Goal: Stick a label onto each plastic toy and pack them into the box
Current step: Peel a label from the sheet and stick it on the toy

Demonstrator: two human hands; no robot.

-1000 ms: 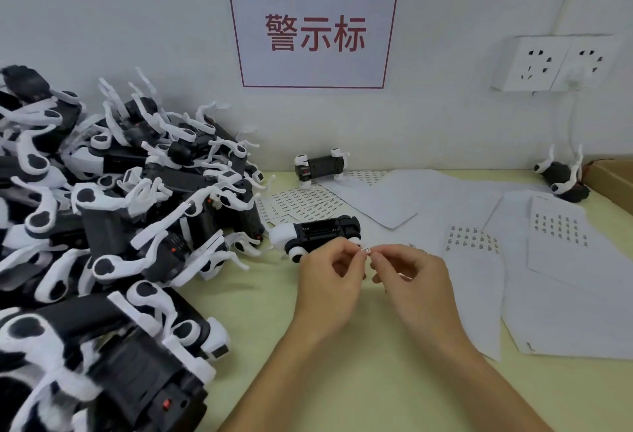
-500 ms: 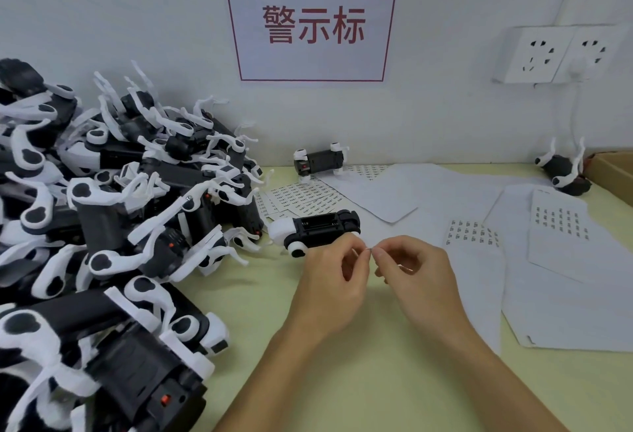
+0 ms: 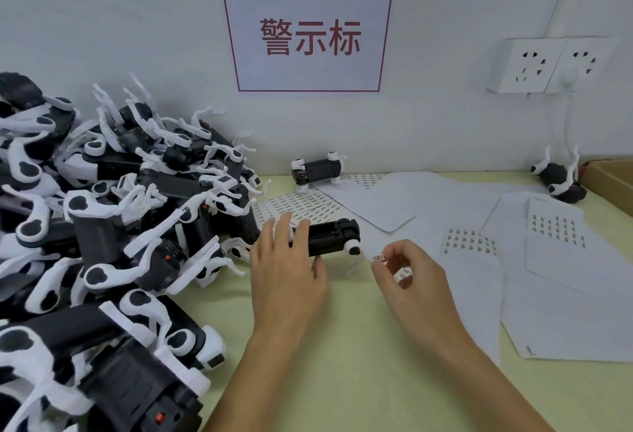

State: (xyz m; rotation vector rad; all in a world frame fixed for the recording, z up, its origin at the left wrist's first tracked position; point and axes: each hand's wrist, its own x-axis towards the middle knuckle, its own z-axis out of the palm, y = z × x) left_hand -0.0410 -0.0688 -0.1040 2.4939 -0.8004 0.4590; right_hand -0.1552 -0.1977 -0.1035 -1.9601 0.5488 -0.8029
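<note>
A black-and-white plastic toy [image 3: 334,237] lies on its back on the yellow table, just right of the big pile. My left hand [image 3: 286,265] grips the toy's left end, fingers over its top and thumb under it. My right hand [image 3: 407,272] pinches a small white label [image 3: 377,257] between thumb and forefinger, a short way right of the toy. The label does not touch the toy. The cardboard box [image 3: 613,180] shows only as a corner at the right edge.
A large heap of toys [image 3: 113,226] fills the left side. One toy [image 3: 317,171] lies by the wall and another [image 3: 561,180] beside the box. Label sheets [image 3: 301,204] and backing papers [image 3: 555,260] cover the table's right half. A wall socket [image 3: 548,65] hangs above.
My hands were together, pinching the label. My left hand has since moved up and left onto the toy; my right hand keeps the label and has shifted slightly right.
</note>
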